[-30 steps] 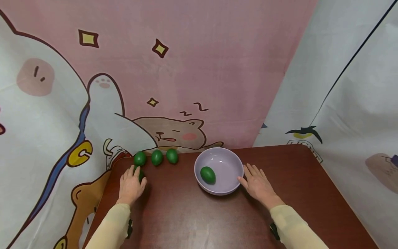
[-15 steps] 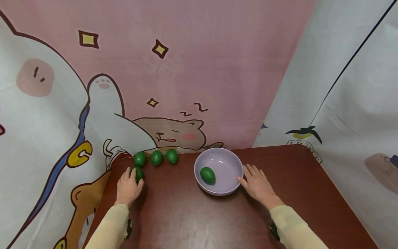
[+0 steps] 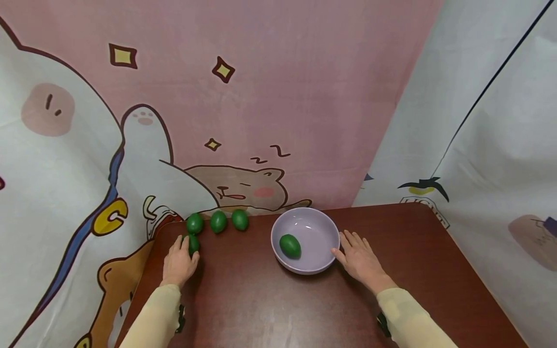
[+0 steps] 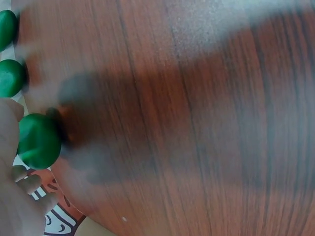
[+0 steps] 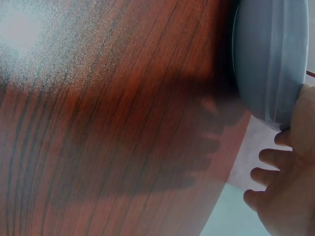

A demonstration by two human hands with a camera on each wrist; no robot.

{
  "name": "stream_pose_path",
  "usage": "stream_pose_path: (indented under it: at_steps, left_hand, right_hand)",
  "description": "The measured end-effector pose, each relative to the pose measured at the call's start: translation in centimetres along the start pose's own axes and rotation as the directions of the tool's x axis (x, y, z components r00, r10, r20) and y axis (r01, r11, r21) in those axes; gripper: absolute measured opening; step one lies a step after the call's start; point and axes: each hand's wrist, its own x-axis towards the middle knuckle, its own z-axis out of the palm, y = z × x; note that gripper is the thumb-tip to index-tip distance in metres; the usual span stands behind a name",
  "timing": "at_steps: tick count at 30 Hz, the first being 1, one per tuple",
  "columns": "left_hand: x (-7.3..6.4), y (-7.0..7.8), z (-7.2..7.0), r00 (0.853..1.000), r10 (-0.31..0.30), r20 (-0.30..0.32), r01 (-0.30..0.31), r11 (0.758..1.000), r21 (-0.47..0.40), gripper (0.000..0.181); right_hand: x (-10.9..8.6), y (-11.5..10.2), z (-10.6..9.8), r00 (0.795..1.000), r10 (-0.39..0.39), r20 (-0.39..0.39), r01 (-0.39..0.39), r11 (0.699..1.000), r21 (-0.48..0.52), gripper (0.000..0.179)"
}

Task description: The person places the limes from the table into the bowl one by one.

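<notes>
My left hand (image 3: 179, 263) is around the near side of a green lime-like fruit (image 3: 194, 245) at the table's left. In the left wrist view that fruit (image 4: 39, 141) shows between the thumb and the loosely spread fingers. Behind it stand several more such fruits, one (image 3: 194, 223) directly behind and another (image 3: 218, 222) to the right. A pale purple bowl (image 3: 322, 241) stands mid-table with one green fruit (image 3: 290, 246) inside. My right hand (image 3: 360, 259) lies against the bowl's right side, fingers extended and thumb at the rim. The right wrist view shows the bowl's outer wall (image 5: 270, 59) beside the fingers.
The brown wood-grain table (image 3: 270, 309) has its back edge against a pink and white cartoon cloth (image 3: 304, 96). A third fruit (image 3: 240, 220) of the back row sits near that edge, left of the bowl. White cloth (image 3: 500, 145) hangs along the right side.
My left hand has drawn slightly left and toward me, showing more of the nearest fruit. The right hand and bowl have stayed in place; the whole view shifts a little.
</notes>
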Motion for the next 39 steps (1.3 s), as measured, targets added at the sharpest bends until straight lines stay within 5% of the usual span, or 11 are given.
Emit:
stream_pose_path:
  at_steps: [39]
  left_hand:
    - [-0.2, 1.3, 0.2, 0.999, -0.011, 0.042, 0.015, 0.996, -0.084, 0.066]
  right_hand:
    - [-0.1, 0.0, 0.2, 1.000, 0.003, -0.018, -0.003, 1.000, 0.005, 0.071]
